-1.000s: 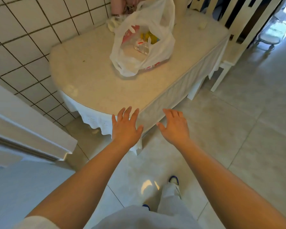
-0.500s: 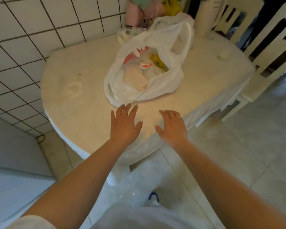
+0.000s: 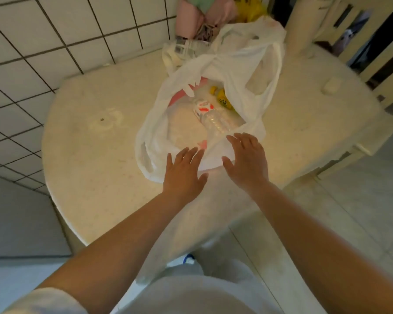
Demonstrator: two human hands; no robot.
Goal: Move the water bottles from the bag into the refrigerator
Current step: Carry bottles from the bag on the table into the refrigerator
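Both hands, left (image 3: 183, 175) & right (image 3: 247, 160), spread wide & empty, have closed from desk (image 3: 95, 159) edge to bag (image 3: 216, 71) rim; water bottle (image 3: 210, 116) lies inside, reach nearly done.

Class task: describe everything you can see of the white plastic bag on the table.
The plastic bag is thin, white and crinkled, with loop handles and red print. It sits open on the table, mouth toward the person. A clear water bottle and a yellow bottle lie inside. Both open hands reach its near rim.
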